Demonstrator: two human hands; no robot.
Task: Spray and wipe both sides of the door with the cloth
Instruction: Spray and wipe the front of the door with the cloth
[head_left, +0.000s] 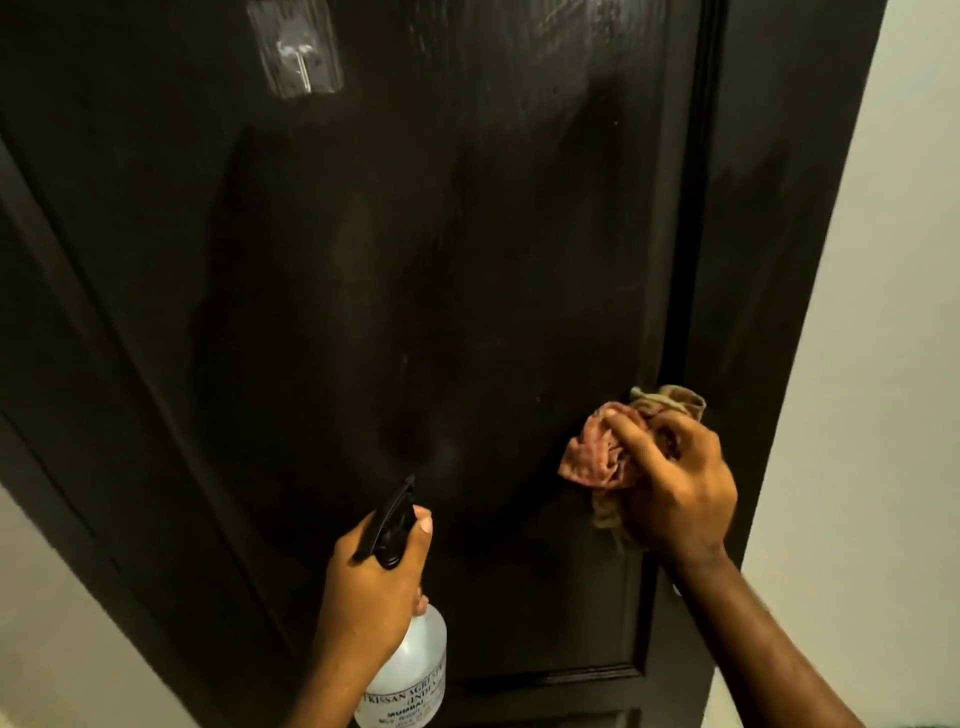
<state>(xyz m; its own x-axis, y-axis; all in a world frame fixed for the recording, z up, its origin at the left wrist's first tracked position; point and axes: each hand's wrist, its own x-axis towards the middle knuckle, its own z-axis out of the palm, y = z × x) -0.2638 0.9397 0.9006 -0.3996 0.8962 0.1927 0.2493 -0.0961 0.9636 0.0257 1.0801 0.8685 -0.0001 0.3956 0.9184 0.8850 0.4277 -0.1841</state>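
Observation:
A dark brown panelled door (415, 260) fills most of the view. My left hand (363, 582) grips a clear spray bottle (410, 675) with a black trigger head, its nozzle pointing at the door's lower middle, where a faint mist shows. My right hand (675, 493) holds a crumpled pink and tan cloth (597, 447) pressed against the door near its right edge. Wet streaks show on the panel at the upper right.
A clear adhesive hook (296, 49) is stuck high on the door at the left. Pale walls (883, 364) flank the door on the right and at the lower left. The door's raised frame moulding runs down the right side.

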